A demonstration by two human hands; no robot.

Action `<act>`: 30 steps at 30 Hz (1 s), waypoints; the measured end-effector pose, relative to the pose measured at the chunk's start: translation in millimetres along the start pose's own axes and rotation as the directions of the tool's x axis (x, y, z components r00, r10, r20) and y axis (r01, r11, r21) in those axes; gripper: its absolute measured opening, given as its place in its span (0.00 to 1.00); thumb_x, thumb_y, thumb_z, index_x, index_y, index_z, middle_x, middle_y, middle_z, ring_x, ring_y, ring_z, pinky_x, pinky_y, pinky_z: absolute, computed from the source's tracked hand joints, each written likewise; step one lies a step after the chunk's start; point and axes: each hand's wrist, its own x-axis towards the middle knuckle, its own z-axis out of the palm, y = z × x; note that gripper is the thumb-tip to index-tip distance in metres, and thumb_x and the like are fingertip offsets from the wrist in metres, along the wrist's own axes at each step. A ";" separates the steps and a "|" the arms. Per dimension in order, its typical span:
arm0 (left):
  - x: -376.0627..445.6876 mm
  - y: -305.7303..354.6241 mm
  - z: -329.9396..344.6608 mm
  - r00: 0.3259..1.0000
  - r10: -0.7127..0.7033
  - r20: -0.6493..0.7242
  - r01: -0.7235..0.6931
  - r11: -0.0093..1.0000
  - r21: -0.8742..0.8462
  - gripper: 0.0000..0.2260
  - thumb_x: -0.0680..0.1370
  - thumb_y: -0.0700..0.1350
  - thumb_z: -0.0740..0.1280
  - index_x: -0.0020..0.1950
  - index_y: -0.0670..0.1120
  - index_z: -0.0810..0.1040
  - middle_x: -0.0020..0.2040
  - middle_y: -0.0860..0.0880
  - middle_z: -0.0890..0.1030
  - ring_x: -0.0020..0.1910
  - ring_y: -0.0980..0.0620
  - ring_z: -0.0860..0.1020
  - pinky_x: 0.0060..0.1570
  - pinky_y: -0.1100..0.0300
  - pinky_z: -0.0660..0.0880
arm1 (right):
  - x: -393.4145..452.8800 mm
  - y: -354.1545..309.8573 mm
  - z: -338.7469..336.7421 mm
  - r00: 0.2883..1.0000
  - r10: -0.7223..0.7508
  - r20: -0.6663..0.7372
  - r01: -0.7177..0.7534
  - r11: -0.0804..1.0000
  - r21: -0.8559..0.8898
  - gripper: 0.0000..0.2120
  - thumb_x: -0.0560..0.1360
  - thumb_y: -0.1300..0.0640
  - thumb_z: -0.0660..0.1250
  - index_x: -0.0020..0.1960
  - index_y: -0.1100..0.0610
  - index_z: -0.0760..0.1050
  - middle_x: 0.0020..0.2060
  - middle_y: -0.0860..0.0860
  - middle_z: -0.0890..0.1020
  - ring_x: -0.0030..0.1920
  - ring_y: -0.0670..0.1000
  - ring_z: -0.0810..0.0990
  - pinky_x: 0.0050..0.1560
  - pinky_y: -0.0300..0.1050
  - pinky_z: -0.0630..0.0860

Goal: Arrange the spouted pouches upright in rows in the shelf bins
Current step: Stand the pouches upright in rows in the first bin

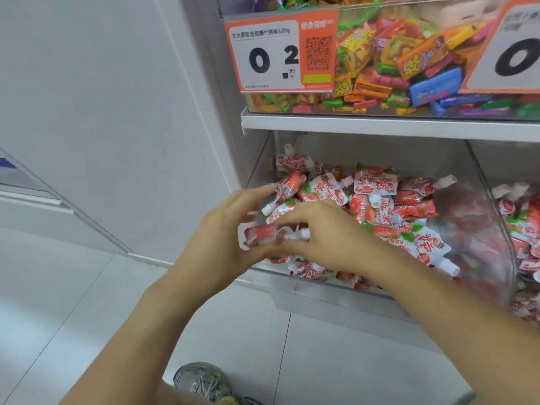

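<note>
A clear shelf bin (482, 229) on the lower shelf holds a jumbled heap of red-and-white spouted pouches (377, 182), lying at all angles. My left hand (222, 238) and my right hand (327, 232) meet at the bin's front left corner. Between them lies one red-and-white pouch (260, 233) on its side, spout pointing right. My left hand cups its left end and my right fingers pinch its spout end. One pouch (292, 159) stands upright at the bin's back left.
A second clear bin (523, 229) of the same pouches sits to the right. Above, a shelf bin (380, 59) of colourful candies carries orange price tags (280, 54). A white wall lies left. Below are a pale tiled floor and my grey shoe (204, 381).
</note>
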 end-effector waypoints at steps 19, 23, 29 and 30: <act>-6.5 -13.8 7.6 0.946 -0.110 0.306 0.051 0.980 0.195 0.10 0.70 0.47 0.78 0.48 0.54 0.83 0.43 0.58 0.82 0.42 0.60 0.79 0.43 0.68 0.74 | -27.2 13.5 -37.4 0.860 0.168 0.481 -0.099 0.981 -0.165 0.16 0.70 0.45 0.77 0.57 0.43 0.84 0.30 0.26 0.77 0.35 0.30 0.78 0.36 0.29 0.72; -8.0 -16.8 9.6 0.964 -0.084 0.252 0.049 0.989 0.142 0.06 0.72 0.43 0.75 0.45 0.54 0.83 0.41 0.58 0.83 0.41 0.59 0.80 0.42 0.63 0.75 | -25.0 15.7 -43.4 0.861 0.166 0.480 -0.113 0.984 -0.138 0.10 0.71 0.46 0.77 0.51 0.43 0.86 0.31 0.28 0.80 0.35 0.31 0.79 0.33 0.26 0.70; -13.4 -21.9 13.1 0.974 0.009 0.225 -0.036 0.992 0.119 0.05 0.73 0.45 0.74 0.48 0.53 0.83 0.42 0.57 0.83 0.40 0.59 0.80 0.43 0.59 0.77 | -25.3 17.2 -53.4 0.966 0.168 0.196 -0.166 0.986 -0.023 0.06 0.79 0.52 0.66 0.51 0.47 0.82 0.41 0.38 0.84 0.42 0.36 0.82 0.44 0.35 0.77; -14.0 -21.4 13.6 0.975 0.015 0.220 -0.044 0.991 0.129 0.06 0.73 0.46 0.75 0.49 0.53 0.83 0.42 0.57 0.83 0.40 0.59 0.80 0.44 0.59 0.78 | -24.4 14.4 -53.4 0.988 0.145 0.054 -0.145 0.989 -0.015 0.06 0.80 0.52 0.64 0.51 0.47 0.81 0.42 0.38 0.83 0.43 0.37 0.81 0.43 0.35 0.76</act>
